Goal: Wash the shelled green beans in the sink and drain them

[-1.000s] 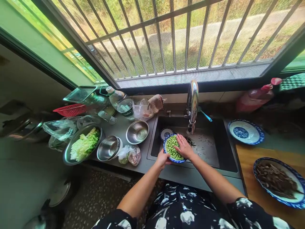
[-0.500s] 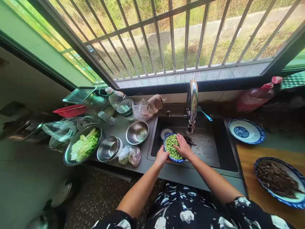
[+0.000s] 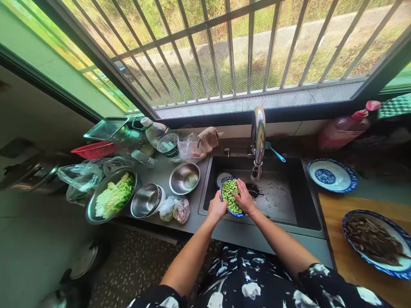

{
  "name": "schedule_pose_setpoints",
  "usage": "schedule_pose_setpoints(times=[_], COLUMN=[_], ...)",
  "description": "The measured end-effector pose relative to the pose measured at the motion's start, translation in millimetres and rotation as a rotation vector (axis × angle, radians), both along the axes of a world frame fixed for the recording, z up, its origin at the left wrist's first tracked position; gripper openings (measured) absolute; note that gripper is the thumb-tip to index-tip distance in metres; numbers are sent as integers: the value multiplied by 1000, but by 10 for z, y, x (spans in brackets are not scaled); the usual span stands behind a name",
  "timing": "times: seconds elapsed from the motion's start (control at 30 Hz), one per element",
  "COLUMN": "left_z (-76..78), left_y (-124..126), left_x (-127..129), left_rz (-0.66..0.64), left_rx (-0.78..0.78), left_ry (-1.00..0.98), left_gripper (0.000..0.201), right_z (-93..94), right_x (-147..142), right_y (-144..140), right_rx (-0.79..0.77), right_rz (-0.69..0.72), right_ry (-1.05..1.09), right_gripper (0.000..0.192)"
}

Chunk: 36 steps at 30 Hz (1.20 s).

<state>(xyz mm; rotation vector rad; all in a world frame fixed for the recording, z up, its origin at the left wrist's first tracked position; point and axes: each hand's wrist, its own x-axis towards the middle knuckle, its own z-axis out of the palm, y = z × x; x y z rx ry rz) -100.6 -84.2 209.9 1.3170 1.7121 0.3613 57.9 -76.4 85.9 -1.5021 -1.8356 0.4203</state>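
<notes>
- Left hand [image 3: 217, 208] grip clamped on near rim of blue bowl [image 3: 224, 189]; my fingers there hidden under it.
- Bowl of green beans [image 3: 230, 193] held over sink [image 3: 289, 205], at its left front corner.
- Right hand [image 3: 244, 197] flat on beans, fingers together, covering the bowl's right rim.
- Small dish [image 3: 221, 177] behind bowl, half hidden.
- Faucet [image 3: 257, 141] just behind; sink's right part open.

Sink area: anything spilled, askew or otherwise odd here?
Little stands out. The bowl of green beans is tilted in the sink, left hand gripping its rim, right hand pressed over the beans. Pale specks litter the sink floor.
</notes>
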Motion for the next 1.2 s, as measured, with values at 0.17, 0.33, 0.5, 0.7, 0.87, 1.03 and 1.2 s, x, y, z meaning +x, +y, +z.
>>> schedule_pose_setpoints(times=[0.17, 0.33, 0.5, 0.7, 0.87, 1.03, 1.2], left_z=[135, 268, 349, 397, 411, 434, 458], left_y=[7, -15, -7, 7, -4, -8, -3], left_x=[3, 52, 76, 92, 103, 107, 114], left_rz=[-125, -144, -198, -248, -254, -268, -290], left_rx=[-1, -20, 21, 13, 24, 27, 29], left_ry=[160, 224, 307, 373, 401, 425, 454], left_gripper=[39, 41, 39, 40, 41, 44, 44], right_z=[-61, -51, -60, -81, -70, -67, -62], right_x=[-51, -68, -113, -177, -199, -226, -254], right_y=[0, 7, 10, -9, -33, -35, -32], right_rx=[-7, 1, 18, 29, 32, 28, 17], right_rz=[-9, 4, 0, -36, -54, -59, -66], right_ry=[61, 105, 148, 199, 232, 245, 263], right_gripper=[67, 67, 67, 66, 66, 66, 67])
